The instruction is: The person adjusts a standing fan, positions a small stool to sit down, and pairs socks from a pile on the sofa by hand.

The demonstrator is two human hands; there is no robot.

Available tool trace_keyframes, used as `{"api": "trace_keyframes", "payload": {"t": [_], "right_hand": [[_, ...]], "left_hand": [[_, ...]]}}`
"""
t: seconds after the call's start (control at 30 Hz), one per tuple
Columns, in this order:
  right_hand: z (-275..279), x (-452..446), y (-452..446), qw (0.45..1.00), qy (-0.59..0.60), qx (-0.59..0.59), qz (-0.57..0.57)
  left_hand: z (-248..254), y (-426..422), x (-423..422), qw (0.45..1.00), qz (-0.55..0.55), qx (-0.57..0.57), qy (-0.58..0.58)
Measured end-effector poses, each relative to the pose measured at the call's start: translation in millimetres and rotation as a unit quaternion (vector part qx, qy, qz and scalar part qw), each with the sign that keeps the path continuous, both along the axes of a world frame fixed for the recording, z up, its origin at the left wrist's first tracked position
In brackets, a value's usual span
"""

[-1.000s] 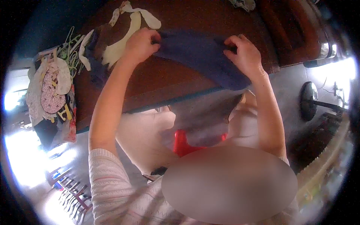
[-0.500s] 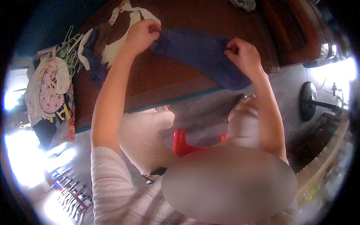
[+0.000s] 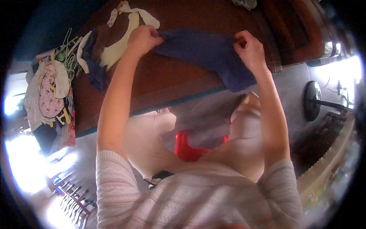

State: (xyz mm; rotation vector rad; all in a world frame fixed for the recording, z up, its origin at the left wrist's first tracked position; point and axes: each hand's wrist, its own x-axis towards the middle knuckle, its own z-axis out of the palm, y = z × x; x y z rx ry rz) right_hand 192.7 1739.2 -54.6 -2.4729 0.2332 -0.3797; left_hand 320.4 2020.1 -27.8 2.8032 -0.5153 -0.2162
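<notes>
A dark blue cloth (image 3: 202,49) is stretched between my two hands over the brown padded surface (image 3: 152,80), its right part hanging over the near edge. My left hand (image 3: 144,40) pinches its upper left corner. With fingers closed, my right hand (image 3: 249,50) grips the cloth's upper right part. Just beyond my left hand lie a pale yellow cloth (image 3: 121,44) and a white strip-like cloth (image 3: 146,17). Another dark blue piece (image 3: 95,70) rests left of my left forearm.
Green hangers (image 3: 68,57) and a bundle of patterned cloths (image 3: 51,97) sit at the left edge. A red stool (image 3: 187,149) is between my legs. On the right stand a wooden armrest (image 3: 301,34) and a round black base (image 3: 312,101).
My right hand has risen slightly and shifted right with the cloth. My left hand has dipped a little since half a second ago. Both hands stay closed on the cloth.
</notes>
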Motion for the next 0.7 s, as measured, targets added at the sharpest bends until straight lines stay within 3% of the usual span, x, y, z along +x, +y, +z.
{"api": "trace_keyframes", "payload": {"t": [0.07, 0.17, 0.27, 0.43, 0.53, 0.6, 0.7], "right_hand": [[1.5, -0.8, -1.9, 1.0, 0.001, 0.004, 0.014], [15.3, -3.1, -2.5, 0.997, -0.044, 0.05, 0.044], [44.8, -7.0, 18.1, 0.98, -0.114, 0.108, 0.123], [76.5, -18.0, 89.0, 0.928, -0.146, 0.152, 0.308], [84.6, -25.2, 96.9, 0.953, -0.028, 0.137, 0.269], [87.3, -25.8, 98.8, 0.946, 0.003, 0.21, 0.247], [89.2, -26.6, 102.6, 0.94, 0.015, 0.265, 0.215]], "left_hand": [[3.6, 2.9, -5.9, 0.996, 0.022, -0.083, 0.008], [7.5, 11.6, -21.8, 0.926, 0.056, -0.369, 0.052], [41.2, 2.6, -61.6, 0.901, -0.008, -0.429, 0.065], [62.8, -8.7, -105.0, 0.832, -0.102, -0.51, 0.195], [58.8, -10.6, -108.8, 0.798, -0.103, -0.567, 0.176], [57.5, -8.8, -110.0, 0.773, -0.076, -0.609, 0.161], [57.4, -4.3, -109.6, 0.727, -0.038, -0.628, 0.275]]}}
